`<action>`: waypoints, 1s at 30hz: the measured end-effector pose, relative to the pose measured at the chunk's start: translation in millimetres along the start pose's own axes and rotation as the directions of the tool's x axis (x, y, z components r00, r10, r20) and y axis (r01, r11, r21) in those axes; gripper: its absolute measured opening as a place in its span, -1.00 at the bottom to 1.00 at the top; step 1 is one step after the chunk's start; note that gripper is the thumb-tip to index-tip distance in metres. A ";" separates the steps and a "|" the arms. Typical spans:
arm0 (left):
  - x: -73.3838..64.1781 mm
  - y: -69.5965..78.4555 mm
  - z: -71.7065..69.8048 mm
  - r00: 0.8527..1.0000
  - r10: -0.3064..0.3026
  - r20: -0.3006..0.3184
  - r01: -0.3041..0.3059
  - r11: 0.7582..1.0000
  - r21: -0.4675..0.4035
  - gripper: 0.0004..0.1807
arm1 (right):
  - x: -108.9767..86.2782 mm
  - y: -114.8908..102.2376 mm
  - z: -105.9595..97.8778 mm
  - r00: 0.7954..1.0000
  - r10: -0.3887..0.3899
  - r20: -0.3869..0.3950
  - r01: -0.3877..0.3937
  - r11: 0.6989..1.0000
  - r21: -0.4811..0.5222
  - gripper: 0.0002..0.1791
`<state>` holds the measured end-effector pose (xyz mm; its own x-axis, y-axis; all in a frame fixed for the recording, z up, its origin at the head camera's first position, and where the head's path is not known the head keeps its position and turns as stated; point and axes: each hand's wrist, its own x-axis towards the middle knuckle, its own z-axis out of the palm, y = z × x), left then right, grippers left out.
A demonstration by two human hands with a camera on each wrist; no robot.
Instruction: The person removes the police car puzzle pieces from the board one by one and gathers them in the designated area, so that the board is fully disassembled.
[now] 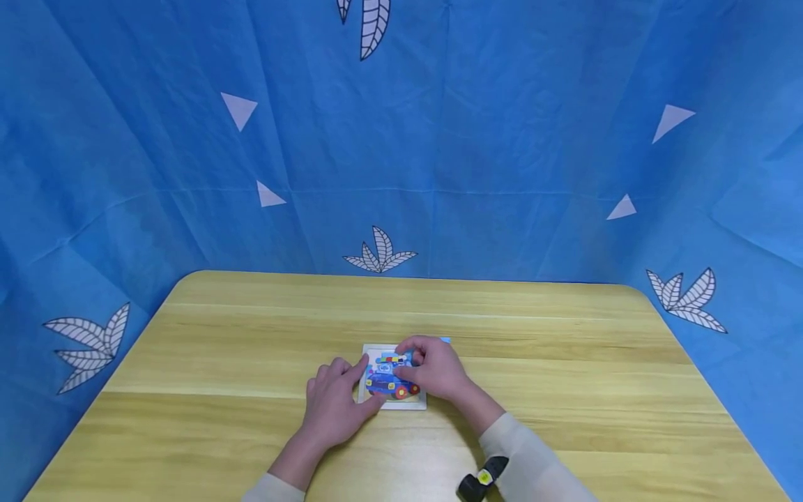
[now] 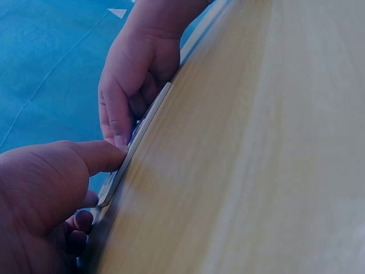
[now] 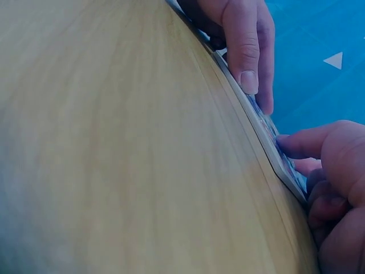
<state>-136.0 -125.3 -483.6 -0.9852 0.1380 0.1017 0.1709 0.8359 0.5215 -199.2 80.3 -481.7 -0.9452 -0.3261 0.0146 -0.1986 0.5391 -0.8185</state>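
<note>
A small square puzzle board (image 1: 394,405) with a pale rim lies flat near the table's front middle. Its picture is a blue vehicle with red and yellow wheels. My left hand (image 1: 335,404) rests at the board's left side, thumb on the lower part and index finger at the upper left. Its thumb (image 2: 105,155) lies over the near edge in the left wrist view. My right hand (image 1: 436,366) is over the upper right of the picture, thumb and index finger pinching a puzzle piece, largely hidden. In the right wrist view, both hands touch the thin board (image 3: 259,128).
A small light-blue thing (image 1: 446,339) shows just beyond my right hand, mostly covered. The wooden table (image 1: 533,335) spreads around the board. A blue cloth (image 1: 502,139) with white leaf and triangle prints hangs behind. A black strap device (image 1: 482,479) sits by my right sleeve.
</note>
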 end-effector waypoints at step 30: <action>-0.5 1.3 -0.5 1.000 -0.003 0.005 0.003 1.000 -0.007 -0.16 | -21.8 10.5 -19.5 0.997 -0.080 0.004 0.079 0.994 0.070 -0.74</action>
<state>-135.3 -124.5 -482.6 -0.9858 0.1377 0.0959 0.1677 0.8325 0.5281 -185.7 108.3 -479.4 -0.9254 -0.3709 0.0777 -0.2545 0.4562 -0.8527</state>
